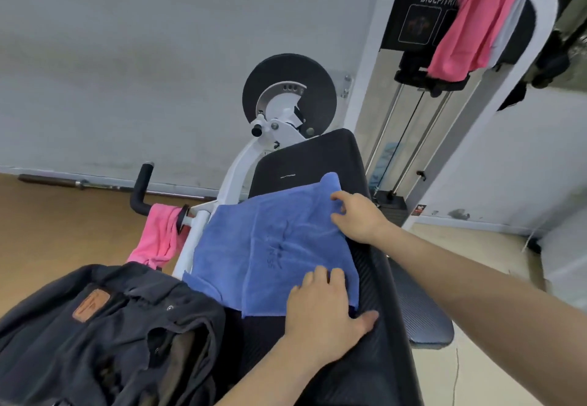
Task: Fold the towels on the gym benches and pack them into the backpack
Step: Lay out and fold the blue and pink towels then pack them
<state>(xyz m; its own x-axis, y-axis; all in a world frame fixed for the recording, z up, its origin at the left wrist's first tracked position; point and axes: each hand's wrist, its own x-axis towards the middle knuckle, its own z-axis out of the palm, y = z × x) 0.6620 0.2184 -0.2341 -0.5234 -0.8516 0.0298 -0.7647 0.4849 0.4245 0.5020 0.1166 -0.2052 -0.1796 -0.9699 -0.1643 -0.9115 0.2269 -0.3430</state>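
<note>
Currently, blue towel (270,246): laid flat on bench pad (378,335) beside backpack (95,326); judged soft, light, limp, best taken at corners; far edge is pinched by right hand (357,219), near corner pressed by flat-fingered left hand (320,308).

Soft, even indoor light fills the room, bright enough for colours to read well. Shadows are faint and blurred at the edges: a dim one lies under the left hand (320,307) on the black tabletop (374,358). The white frame (236,164) carries a mild sheen. The backpack (95,326) is so dark that its folds merge. The whole picture is slightly soft. The blue towel (270,246) shows its pile, while the pink towel (470,24) at the top edge is smeared. The wide lens tilts the foot of the wall (127,56) and stretches both forearms toward the bottom corner.
</note>
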